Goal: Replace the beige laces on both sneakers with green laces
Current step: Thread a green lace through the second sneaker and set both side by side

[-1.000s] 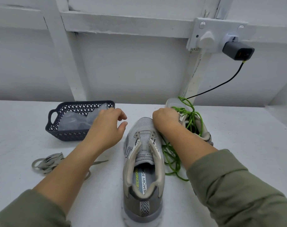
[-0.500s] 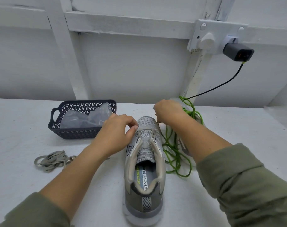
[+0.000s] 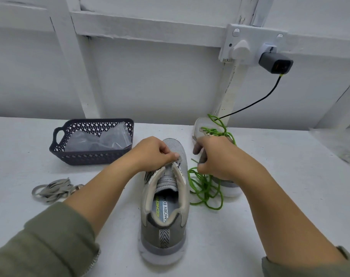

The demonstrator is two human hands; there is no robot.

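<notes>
A grey sneaker (image 3: 164, 212) without laces stands in the middle of the table, heel toward me. My left hand (image 3: 152, 152) pinches its left eyelet edge near the toe. Behind and to the right lies the second sneaker (image 3: 205, 128), partly laced in green. A loose green lace (image 3: 205, 188) is heaped between the two shoes. My right hand (image 3: 220, 158) has curled fingers and grips one end of that green lace just right of the near sneaker. A bundle of beige laces (image 3: 52, 189) lies at the left.
A dark plastic basket (image 3: 90, 156) holding a clear bag stands at the back left. On the white wall behind, a socket carries a grey charger (image 3: 275, 62) whose black cable runs down behind the far sneaker.
My left hand came in from the left and took hold of the near sneaker's eyelet edge. My right hand came off the far sneaker, moving toward me with the green lace.
</notes>
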